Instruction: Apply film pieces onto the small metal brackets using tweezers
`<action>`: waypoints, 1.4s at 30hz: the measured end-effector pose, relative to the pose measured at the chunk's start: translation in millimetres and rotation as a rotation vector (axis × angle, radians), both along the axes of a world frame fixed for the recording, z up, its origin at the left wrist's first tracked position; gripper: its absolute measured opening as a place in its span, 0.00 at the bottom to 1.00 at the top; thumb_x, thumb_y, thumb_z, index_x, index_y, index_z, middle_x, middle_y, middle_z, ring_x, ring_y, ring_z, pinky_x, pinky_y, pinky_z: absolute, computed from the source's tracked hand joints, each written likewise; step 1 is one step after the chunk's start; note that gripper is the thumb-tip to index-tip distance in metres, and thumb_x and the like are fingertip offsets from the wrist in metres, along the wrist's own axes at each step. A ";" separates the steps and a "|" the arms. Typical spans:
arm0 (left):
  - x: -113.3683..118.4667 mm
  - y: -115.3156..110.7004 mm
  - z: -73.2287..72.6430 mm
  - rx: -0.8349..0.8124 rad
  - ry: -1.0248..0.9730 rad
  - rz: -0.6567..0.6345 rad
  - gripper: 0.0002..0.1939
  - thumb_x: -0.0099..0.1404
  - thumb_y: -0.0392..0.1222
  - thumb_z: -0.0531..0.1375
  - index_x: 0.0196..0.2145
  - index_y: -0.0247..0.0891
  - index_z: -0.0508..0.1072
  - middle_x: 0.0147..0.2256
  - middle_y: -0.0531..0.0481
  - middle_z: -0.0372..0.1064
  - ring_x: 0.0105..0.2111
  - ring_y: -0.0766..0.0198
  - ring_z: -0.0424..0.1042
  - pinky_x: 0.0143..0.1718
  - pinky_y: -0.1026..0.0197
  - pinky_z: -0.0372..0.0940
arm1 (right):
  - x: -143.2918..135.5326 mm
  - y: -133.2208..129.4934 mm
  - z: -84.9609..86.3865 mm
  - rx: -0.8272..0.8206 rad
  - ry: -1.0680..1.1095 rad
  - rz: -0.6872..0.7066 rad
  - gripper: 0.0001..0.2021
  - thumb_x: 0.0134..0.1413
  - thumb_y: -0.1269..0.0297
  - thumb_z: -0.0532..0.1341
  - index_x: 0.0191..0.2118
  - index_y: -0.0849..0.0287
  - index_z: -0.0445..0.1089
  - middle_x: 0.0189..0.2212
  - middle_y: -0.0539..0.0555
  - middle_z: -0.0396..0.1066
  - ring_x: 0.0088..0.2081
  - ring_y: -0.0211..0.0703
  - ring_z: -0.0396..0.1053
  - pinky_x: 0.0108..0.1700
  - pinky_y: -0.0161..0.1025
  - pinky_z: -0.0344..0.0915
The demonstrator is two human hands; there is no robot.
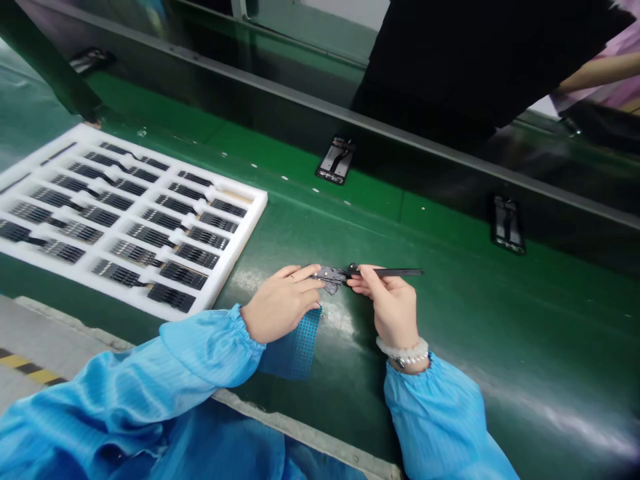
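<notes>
A small dark circuit board [327, 274] lies flat on the green bench between my hands. My left hand [286, 300] presses its fingertips on the board's left end, the fingers close together. Black tweezers [400, 272] are pinched in my right hand [393, 300], their tip side at the board's right end, where a small dark part shows. The exact contact there is too small to tell. Under my left wrist lies a blue sheet with a grid of dots [306, 340], partly hidden by the sleeve.
To the left, a white foam tray [240, 247] holds several dark flex parts in slots. Phone frames [336, 160] [508, 223] lie on the green strip beyond the bench. Across from me, a person's arm [600, 72] shows at the upper right.
</notes>
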State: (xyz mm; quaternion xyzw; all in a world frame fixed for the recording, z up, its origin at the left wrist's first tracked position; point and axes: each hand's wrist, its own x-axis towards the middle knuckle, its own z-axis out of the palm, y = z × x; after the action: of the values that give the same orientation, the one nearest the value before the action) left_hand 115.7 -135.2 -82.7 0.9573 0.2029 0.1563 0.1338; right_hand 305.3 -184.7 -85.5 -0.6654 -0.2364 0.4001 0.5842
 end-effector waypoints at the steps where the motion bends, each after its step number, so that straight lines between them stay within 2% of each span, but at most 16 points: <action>1: 0.0 0.0 -0.3 -0.001 -0.001 0.001 0.09 0.67 0.37 0.53 0.34 0.37 0.73 0.47 0.54 0.71 0.56 0.57 0.60 0.52 0.54 0.55 | 0.4 -0.6 -0.4 -0.002 0.001 -0.005 0.17 0.38 0.56 0.70 0.31 0.65 0.73 0.23 0.54 0.76 0.24 0.39 0.74 0.27 0.33 0.71; 15: 0.5 -0.6 2.3 -0.028 0.015 0.014 0.08 0.67 0.37 0.54 0.34 0.38 0.73 0.47 0.53 0.71 0.56 0.58 0.61 0.55 0.54 0.53 | 1.2 -0.9 -3.6 -0.033 -0.101 0.030 0.17 0.42 0.55 0.68 0.32 0.65 0.73 0.24 0.56 0.76 0.26 0.43 0.75 0.29 0.37 0.73; 25: 0.2 -0.6 3.2 -0.027 0.009 0.019 0.08 0.67 0.36 0.54 0.34 0.37 0.73 0.47 0.54 0.71 0.56 0.58 0.61 0.55 0.53 0.53 | -0.1 -0.2 -3.4 -0.028 -0.100 0.011 0.17 0.41 0.55 0.68 0.33 0.65 0.73 0.24 0.56 0.76 0.26 0.42 0.75 0.29 0.35 0.73; 33: 0.1 0.2 1.7 -0.036 0.009 0.015 0.08 0.66 0.36 0.54 0.34 0.38 0.73 0.47 0.54 0.71 0.56 0.57 0.61 0.55 0.52 0.53 | -4.9 -5.9 -6.9 0.024 -0.313 0.045 0.17 0.46 0.53 0.65 0.34 0.63 0.73 0.27 0.56 0.76 0.28 0.45 0.76 0.32 0.40 0.74; 39: 0.3 0.2 0.9 -0.033 0.011 0.011 0.08 0.67 0.36 0.54 0.34 0.38 0.73 0.48 0.54 0.71 0.57 0.57 0.61 0.56 0.52 0.52 | -6.1 -11.9 -10.0 0.084 -0.500 0.118 0.12 0.51 0.57 0.62 0.35 0.61 0.72 0.33 0.56 0.76 0.30 0.43 0.76 0.35 0.38 0.74; 42: 0.5 0.4 1.6 -0.031 0.008 0.009 0.08 0.67 0.36 0.54 0.34 0.37 0.72 0.47 0.54 0.71 0.56 0.57 0.61 0.56 0.52 0.52 | -6.4 -14.2 -10.0 0.102 -0.525 0.121 0.12 0.53 0.57 0.61 0.36 0.61 0.72 0.35 0.56 0.75 0.30 0.43 0.76 0.35 0.38 0.74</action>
State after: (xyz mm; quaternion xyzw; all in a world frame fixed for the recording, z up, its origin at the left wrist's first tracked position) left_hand 116.1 -134.8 -81.0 0.9548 0.2100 0.1501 0.1470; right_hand 298.9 -199.0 -95.5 -0.7007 -0.4389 0.2355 0.5108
